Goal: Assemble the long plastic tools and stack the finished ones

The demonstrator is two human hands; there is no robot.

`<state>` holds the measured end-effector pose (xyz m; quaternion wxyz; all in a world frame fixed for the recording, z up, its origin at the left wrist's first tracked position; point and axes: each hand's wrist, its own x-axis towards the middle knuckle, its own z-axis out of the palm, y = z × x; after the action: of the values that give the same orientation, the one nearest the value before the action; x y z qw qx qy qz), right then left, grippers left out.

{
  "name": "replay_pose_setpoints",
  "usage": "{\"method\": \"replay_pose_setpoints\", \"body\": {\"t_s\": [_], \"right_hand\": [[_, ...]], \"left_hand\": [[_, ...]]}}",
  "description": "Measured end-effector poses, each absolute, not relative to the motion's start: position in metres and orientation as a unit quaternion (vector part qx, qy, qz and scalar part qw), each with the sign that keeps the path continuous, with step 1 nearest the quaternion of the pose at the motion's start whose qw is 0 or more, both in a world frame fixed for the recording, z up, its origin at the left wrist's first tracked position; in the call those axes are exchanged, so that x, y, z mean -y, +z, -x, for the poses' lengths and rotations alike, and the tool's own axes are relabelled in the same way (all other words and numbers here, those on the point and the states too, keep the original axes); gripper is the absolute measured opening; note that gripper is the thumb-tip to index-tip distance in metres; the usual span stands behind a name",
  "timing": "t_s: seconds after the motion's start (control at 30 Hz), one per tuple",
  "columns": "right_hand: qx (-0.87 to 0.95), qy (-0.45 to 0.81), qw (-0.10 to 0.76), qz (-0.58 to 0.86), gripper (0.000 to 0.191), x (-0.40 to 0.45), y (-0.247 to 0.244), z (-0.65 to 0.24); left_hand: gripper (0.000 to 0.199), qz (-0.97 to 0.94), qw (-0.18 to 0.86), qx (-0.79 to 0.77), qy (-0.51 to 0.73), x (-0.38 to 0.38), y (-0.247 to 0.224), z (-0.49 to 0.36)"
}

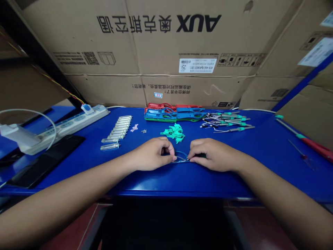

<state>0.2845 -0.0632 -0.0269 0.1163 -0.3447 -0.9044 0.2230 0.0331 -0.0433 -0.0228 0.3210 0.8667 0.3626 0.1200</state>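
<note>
**Looped wire [182, 160] pinched between two hands**

Your left hand [156, 152] and right hand [212, 154] each close fingertips on the looped wire, which spans the short gap between them. Green pieces [174, 132] lie just beyond your hands on the blue table [161, 180]. The step appears to be fine two-handed wire handling; the next move likely calls for light, even pinches. Whether the wire touches the table cannot be told.

Two hands [153, 154] [217, 154], one power strip [69, 128]
</note>
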Motion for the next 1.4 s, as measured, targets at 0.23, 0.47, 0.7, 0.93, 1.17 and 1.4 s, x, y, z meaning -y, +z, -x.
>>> {"method": "replay_pose_setpoints", "body": {"t_s": [0.23, 0.47, 0.7, 0.93, 1.17, 1.4], "right_hand": [[0.909, 0.218, 0.118, 0.335, 0.014, 0.063, -0.027, -0.285], [0.924, 0.196, 0.106, 0.312, 0.017, 0.064, -0.029, -0.287], [0.923, 0.190, 0.097, 0.321, 0.016, 0.065, -0.024, -0.286], [0.921, 0.194, 0.098, 0.323, 0.017, 0.067, -0.023, -0.286], [0.890, 0.116, 0.168, 0.408, 0.019, 0.051, -0.013, -0.281], [0.849, 0.064, 0.115, 0.511, 0.019, 0.013, -0.020, -0.254]], "left_hand": [[0.010, -0.943, 0.216, -0.224, 0.120, 0.075, -0.021, -0.040], [0.013, -0.973, 0.128, -0.175, 0.083, 0.074, -0.034, -0.040], [0.027, -0.954, 0.205, -0.159, 0.151, 0.058, -0.023, -0.036], [0.023, -0.892, 0.253, -0.293, 0.233, 0.018, -0.025, -0.017], [0.017, -0.875, 0.194, -0.364, 0.254, 0.005, -0.024, -0.006], [0.017, -0.894, 0.182, -0.339, 0.230, 0.004, -0.025, -0.003]]}}
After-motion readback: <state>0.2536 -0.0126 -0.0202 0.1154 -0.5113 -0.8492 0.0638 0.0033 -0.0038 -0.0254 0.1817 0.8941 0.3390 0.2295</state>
